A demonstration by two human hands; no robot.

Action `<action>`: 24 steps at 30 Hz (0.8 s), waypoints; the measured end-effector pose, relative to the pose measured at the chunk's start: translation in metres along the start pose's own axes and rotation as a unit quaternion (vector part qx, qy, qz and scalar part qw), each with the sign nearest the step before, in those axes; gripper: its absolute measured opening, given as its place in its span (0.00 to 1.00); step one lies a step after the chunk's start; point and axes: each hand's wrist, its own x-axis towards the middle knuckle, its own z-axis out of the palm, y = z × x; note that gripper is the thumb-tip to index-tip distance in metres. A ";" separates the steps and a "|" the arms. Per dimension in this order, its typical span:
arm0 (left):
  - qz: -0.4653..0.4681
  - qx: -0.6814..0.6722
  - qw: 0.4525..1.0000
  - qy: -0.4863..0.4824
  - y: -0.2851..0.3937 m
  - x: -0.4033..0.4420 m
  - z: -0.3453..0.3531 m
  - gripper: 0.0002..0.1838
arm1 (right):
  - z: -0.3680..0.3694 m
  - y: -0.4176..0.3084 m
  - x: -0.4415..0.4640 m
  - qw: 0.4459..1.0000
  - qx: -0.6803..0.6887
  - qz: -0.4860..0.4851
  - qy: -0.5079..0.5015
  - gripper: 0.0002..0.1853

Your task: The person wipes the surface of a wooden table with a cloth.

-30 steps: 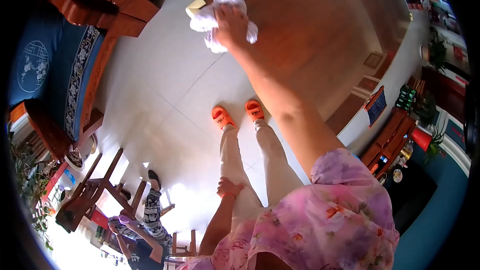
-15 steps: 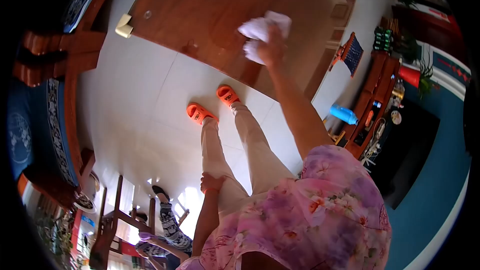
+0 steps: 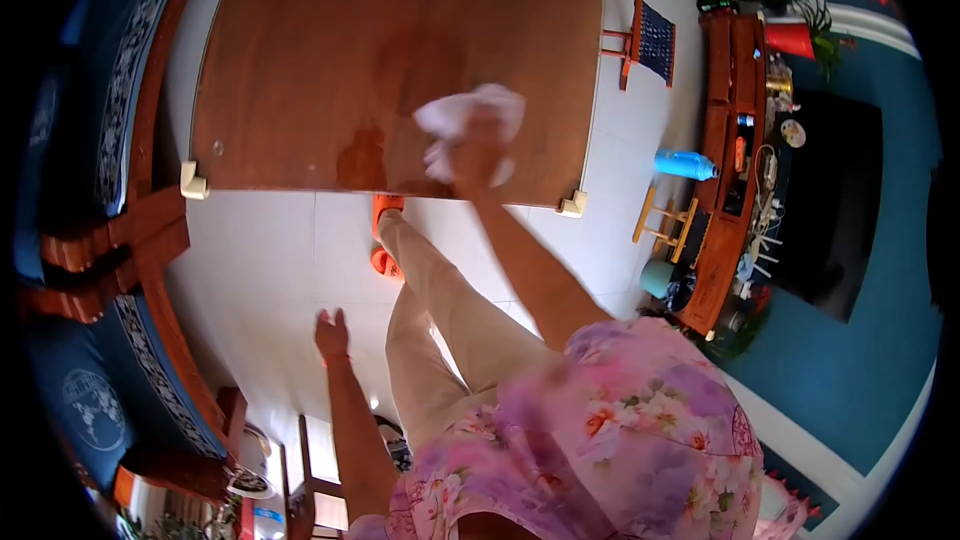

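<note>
On the wooden table (image 3: 300, 50), right hand (image 3: 480, 148) clasps bunched pale cloth (image 3: 458, 110), left hand (image 3: 333, 336) empty, fingers parted; even, overlapping strokes advised

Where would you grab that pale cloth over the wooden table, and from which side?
Probably by its bunched middle, from above. The pale cloth looks soft and crumpled, its edges spreading beyond the right hand, and the flat tabletop lies beneath, so the upper side seems the easier approach.

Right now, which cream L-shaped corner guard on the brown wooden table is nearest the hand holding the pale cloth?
The cream guard on the table, at its right near corner. The right hand is closer to it than to the left guard.
</note>
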 end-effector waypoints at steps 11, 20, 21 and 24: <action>0.205 0.090 0.954 0.197 0.237 0.108 -0.163 0.21 | -0.020 -0.046 -0.059 0.969 -0.007 -0.230 -0.088 0.28; 0.138 0.109 0.976 0.126 0.229 0.132 -0.159 0.25 | -0.078 0.181 0.107 0.900 -0.034 0.432 -0.036 0.32; 0.142 0.127 0.975 0.115 0.230 0.134 -0.162 0.25 | -0.071 0.179 0.120 0.899 -0.069 0.431 0.011 0.29; 0.160 0.153 0.971 0.089 0.229 0.142 -0.167 0.26 | -0.010 0.150 0.140 0.946 0.030 0.313 0.078 0.29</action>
